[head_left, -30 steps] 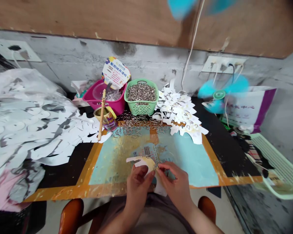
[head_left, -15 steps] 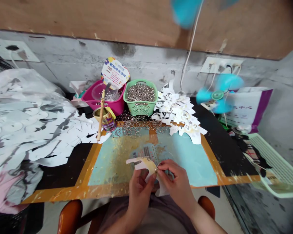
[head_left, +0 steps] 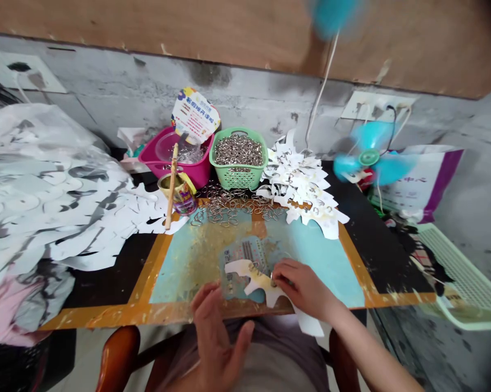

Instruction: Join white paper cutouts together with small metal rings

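Two hands are at work at the near edge of the surface point(head_left: 106, 318), but only one is on anything. The right hand point(head_left: 305, 287) lies knuckles up on a white paper cutout point(head_left: 257, 279), which rests on the blue mat point(head_left: 331, 261) just in front of the person. Its fingertips are bunched on a small metal ring point(head_left: 272, 282) at the card's middle, so the thin card is held flat against the mat, a sensible hold with a fan point(head_left: 368, 159) spinning nearby. Whether the fingers pinch the ring or only press on it cannot be told, since they cover most of it. The left hand point(head_left: 218, 340) is released and empty, fingers spread, hovering above the lap just short of the cutout. Supplies sit along the far side within arm's reach: a green basket point(head_left: 239, 177) heaped with rings, loose rings point(head_left: 229, 208) spilled before it, and a stack of cutouts point(head_left: 306, 190) to its right. The pink basket point(head_left: 188, 173) is half hidden by a printed card, the cutout's near end slips off the surface edge, and the pile on the left is too blurred to read.
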`<state>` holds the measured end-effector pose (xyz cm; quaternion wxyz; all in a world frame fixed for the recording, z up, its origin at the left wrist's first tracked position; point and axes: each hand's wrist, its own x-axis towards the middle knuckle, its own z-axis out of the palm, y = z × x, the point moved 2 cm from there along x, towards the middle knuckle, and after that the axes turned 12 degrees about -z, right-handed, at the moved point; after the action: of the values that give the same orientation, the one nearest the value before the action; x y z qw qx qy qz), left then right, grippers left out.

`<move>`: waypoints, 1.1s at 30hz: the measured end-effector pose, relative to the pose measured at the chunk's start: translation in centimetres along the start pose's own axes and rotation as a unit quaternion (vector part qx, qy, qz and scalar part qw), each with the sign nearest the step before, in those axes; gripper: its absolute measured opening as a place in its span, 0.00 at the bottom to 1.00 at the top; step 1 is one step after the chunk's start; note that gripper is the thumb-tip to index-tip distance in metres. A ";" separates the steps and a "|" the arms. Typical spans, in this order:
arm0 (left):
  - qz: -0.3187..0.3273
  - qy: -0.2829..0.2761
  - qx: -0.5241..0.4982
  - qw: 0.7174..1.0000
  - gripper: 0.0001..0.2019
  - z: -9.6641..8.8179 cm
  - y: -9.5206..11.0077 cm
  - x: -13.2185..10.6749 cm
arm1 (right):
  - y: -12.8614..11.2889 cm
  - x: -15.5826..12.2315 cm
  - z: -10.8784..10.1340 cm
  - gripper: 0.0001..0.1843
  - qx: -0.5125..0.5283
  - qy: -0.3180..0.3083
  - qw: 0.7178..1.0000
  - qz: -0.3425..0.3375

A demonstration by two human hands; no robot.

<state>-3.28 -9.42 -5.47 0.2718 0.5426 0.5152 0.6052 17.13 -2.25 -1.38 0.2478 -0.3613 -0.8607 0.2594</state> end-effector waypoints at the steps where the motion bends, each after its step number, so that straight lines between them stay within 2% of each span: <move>1: 0.036 0.006 0.059 0.998 0.30 -0.1 0.4 0.6 | 0.8 0.0 0.5 0.09 -0.035 -0.004 0.999 -0.013; 2: 0.081 -0.016 0.109 0.991 0.31 0.2 0.8 1.3 | 1.4 -0.1 1.0 0.09 -0.078 0.002 0.997 -0.024; 4: 0.144 -0.149 0.191 0.960 0.28 1.6 1.3 2.9 | 1.9 -0.5 1.7 0.08 -0.157 0.019 0.987 -0.035; 5: 0.149 -0.218 0.221 0.939 0.27 2.6 1.2 3.7 | 2.0 -0.7 1.9 0.08 -0.182 0.021 0.982 -0.035; 6: 0.146 -0.262 0.238 0.924 0.25 3.5 1.0 4.6 | 2.0 -0.8 2.0 0.07 -0.195 0.017 0.980 -0.034; 9: 0.129 -0.343 0.249 0.897 0.23 5.9 -0.3 6.6 | 1.9 -1.2 2.2 0.07 -0.205 0.002 0.978 -0.041; 11: 0.109 -0.377 0.245 0.887 0.22 6.7 -1.1 7.2 | 1.7 -1.4 2.5 0.07 -0.218 0.006 0.975 -0.046; 15: 0.055 -0.398 0.237 0.884 0.18 6.7 -2.0 7.5 | 1.6 -2.3 3.7 0.10 -0.245 0.042 0.967 -0.051; 17: 0.053 -0.399 0.239 0.884 0.14 6.5 -2.1 7.4 | 1.5 -2.9 4.2 0.13 -0.235 0.066 0.968 -0.057; 20: 0.090 -0.398 0.246 0.879 0.06 6.3 -2.1 7.1 | 1.3 -3.7 4.2 0.13 -0.165 0.078 0.981 -0.057; 23: 0.134 -0.378 0.247 0.882 0.07 6.2 -2.0 6.8 | 1.1 -4.0 3.0 0.12 -0.054 0.090 0.994 -0.017; 25: 0.166 -0.360 0.250 0.884 0.07 6.0 -1.8 6.5 | 1.1 -3.8 2.1 0.18 -0.011 0.095 0.995 0.004; 28: 0.199 -0.322 0.268 0.886 0.06 5.7 -1.6 6.1 | 1.3 -3.3 1.5 0.23 -0.031 0.057 0.997 -0.033; 30: 0.215 -0.312 0.277 0.883 0.05 5.6 -1.6 6.0 | 1.8 -2.9 1.5 0.20 -0.070 0.021 0.995 -0.069; 33: 0.232 -0.338 0.269 0.872 0.05 5.5 -1.8 5.9 | 2.4 -2.7 1.6 0.15 -0.111 -0.015 0.989 -0.094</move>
<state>-0.05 -1.78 -5.56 0.1247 0.8699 0.3942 0.2688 19.00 -3.28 -4.69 0.2164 -0.3001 -0.9179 0.1435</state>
